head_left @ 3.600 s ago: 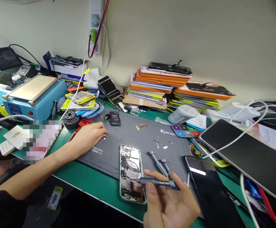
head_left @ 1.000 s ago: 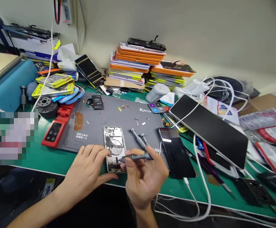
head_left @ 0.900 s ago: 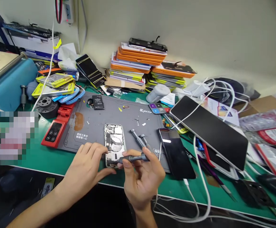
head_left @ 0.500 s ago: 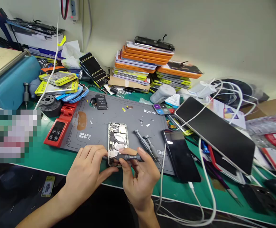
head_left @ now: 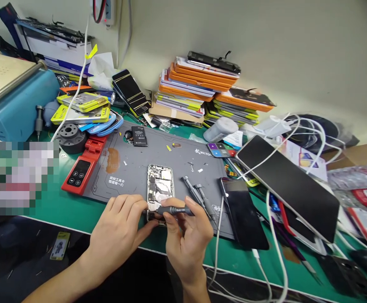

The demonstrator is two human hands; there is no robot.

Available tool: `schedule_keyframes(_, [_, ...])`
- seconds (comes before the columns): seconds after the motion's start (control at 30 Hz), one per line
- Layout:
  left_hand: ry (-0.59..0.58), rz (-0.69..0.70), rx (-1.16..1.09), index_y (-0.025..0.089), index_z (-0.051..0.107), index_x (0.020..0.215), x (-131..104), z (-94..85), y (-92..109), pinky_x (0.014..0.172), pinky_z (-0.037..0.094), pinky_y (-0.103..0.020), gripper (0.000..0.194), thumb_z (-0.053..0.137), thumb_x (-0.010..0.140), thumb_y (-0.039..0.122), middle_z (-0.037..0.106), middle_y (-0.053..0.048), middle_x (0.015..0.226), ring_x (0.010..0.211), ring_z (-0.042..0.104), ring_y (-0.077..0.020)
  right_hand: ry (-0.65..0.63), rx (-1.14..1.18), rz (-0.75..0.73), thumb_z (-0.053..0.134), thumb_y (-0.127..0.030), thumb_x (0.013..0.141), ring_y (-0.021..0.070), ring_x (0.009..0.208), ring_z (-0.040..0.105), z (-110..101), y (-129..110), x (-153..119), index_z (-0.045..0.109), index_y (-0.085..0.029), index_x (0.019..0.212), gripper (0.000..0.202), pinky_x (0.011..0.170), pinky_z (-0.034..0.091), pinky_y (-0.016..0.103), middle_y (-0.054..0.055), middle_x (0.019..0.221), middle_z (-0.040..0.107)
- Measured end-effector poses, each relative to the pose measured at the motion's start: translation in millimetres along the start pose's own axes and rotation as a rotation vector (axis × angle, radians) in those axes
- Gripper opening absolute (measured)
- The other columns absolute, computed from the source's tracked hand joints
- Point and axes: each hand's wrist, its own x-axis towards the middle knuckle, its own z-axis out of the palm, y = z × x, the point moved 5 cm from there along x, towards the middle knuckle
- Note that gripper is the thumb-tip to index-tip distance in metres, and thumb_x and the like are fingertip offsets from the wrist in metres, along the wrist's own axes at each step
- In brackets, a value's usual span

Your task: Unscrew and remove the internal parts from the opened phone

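An opened smartphone, its inner parts showing, lies on the grey work mat. My left hand grips the phone's lower left corner, with the thumb along the bottom edge and the fingers curled at its side. In my right hand is a dark grey screwdriver, held nearly level over the phone's lower end, handle to the right. Its tip is too small to make out. Two more screwdrivers lie on the mat to the right. A black battery rests near the mat's far edge.
To the mat's left stands a red device with buttons. A dark phone and a large tablet with white cables crowd the right. Stacked orange boxes stand by the wall. A blue machine is at far left.
The view has shifted a little, so the bench appears slightly further right. Both hands keep nearly the same pose, the screwdriver still over the phone's lower end.
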Motion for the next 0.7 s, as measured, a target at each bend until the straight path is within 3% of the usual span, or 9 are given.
schedule_keyframes(0.17, [0.002,-0.026,-0.05,0.02,0.058,0.115,0,0.9,0,0.078,0.053,-0.039,0.018,0.06,0.114,0.038,0.077,-0.008,0.107,0.093,0.072,-0.0245,0.022,0.004,0.028,0.061,-0.006,0.104,0.0176,0.095,0.082,-1,4,-1,0.045,-0.032,0.159,0.062,0.074,0.073,0.032,0.006,0.115,0.074])
schedule_keyframes(0.4, [-0.042,-0.047,-0.073,0.021,0.059,0.117,-2,1.3,0,0.079,0.054,-0.04,0.015,0.059,0.114,0.036,0.078,-0.007,0.11,0.097,0.072,-0.0242,-0.037,-0.228,-0.216,0.083,-0.006,0.092,0.0179,0.087,0.08,-1,-11,6,0.057,-0.031,0.145,0.065,0.073,0.073,0.033,0.001,0.105,0.077])
schedule_keyframes(0.57, [-0.052,-0.088,-0.125,0.022,0.06,0.116,-2,0.6,-2,0.079,0.056,-0.041,0.013,0.065,0.111,0.033,0.078,-0.006,0.11,0.097,0.071,-0.024,-0.052,-0.053,-0.151,0.057,-0.008,0.102,0.0295,0.125,0.077,-4,-8,0,0.054,-0.03,0.155,0.057,0.092,0.074,0.055,0.012,0.143,0.071])
schedule_keyframes(0.7, [-0.061,-0.1,-0.144,0.021,0.06,0.117,-2,0.0,-2,0.08,0.055,-0.041,0.01,0.059,0.114,0.031,0.078,-0.006,0.111,0.099,0.07,-0.0237,-0.032,-0.098,-0.106,0.068,-0.006,0.096,0.0292,0.119,0.079,-2,-5,-5,0.05,-0.028,0.159,0.07,0.089,0.075,0.053,0.014,0.145,0.072])
